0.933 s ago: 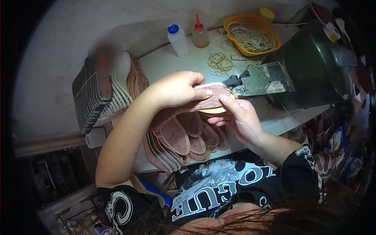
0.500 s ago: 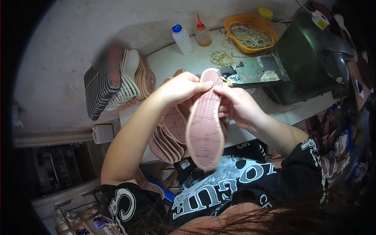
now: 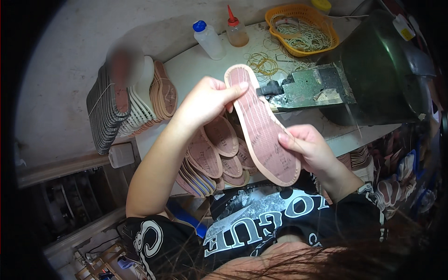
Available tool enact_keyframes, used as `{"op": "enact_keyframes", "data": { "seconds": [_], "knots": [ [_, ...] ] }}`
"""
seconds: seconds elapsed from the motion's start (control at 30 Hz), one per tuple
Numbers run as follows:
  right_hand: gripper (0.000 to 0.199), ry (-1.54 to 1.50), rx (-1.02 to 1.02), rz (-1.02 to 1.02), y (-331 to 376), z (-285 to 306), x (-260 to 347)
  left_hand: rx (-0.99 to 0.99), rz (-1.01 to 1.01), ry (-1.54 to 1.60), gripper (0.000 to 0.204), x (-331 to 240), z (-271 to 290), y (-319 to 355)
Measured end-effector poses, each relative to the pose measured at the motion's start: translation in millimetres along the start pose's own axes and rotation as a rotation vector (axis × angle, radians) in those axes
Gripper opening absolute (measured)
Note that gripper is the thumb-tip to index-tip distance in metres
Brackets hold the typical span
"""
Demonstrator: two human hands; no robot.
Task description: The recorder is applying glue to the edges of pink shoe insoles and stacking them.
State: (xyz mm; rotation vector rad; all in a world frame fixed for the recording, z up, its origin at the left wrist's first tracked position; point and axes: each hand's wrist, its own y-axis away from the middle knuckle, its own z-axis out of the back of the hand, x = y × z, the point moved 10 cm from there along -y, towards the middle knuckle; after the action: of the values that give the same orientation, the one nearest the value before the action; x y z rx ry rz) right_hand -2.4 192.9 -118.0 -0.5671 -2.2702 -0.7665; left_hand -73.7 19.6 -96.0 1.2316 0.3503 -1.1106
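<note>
A pinkish insole [image 3: 265, 128] with a pale bound edge is held between both hands, tilted, its narrower end up and to the left. My left hand [image 3: 207, 100] is closed on that upper end, thumb on the face and fingers behind. Lower on the right edge, my right hand [image 3: 305, 145] pinches the wider end with its thumb on top. Just beyond the insole is the green metal arm [image 3: 308, 86] of a machine, with a dark fitting at its tip. More pink insoles [image 3: 205, 154] lie in overlapping piles below my left wrist.
Tied stacks of grey [image 3: 102, 107] and tan insoles [image 3: 163, 88] lean at the left wall. A blue-capped bottle [image 3: 208, 42], a red-tipped bottle [image 3: 238, 35] and an orange basket [image 3: 303, 32] of bands stand at the back. The machine's dark green body [image 3: 387, 70] fills the right.
The insole has turned, its wide end swinging right and a differently marked face now showing. My right hand has moved from the narrow end down to the wide end.
</note>
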Motion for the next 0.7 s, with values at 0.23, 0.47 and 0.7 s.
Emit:
{"op": "enact_keyframes", "data": {
  "seconds": [0.23, 0.47, 0.7],
  "knots": [
    [0.028, 0.096, 0.064, 0.087, -28, -27, -2, -0.293, -0.219, 0.273, 0.035, 1, 27, 12],
    [0.02, 0.541, -0.122, 0.385, 4, -51, 40, -0.349, -0.441, 0.823, 0.025, 8, -29, 105],
    [0.013, 1.414, -0.034, 0.894, 30, -107, 67, -0.625, -0.523, 0.298, 0.028, 0, -32, 144]
  ]
}}
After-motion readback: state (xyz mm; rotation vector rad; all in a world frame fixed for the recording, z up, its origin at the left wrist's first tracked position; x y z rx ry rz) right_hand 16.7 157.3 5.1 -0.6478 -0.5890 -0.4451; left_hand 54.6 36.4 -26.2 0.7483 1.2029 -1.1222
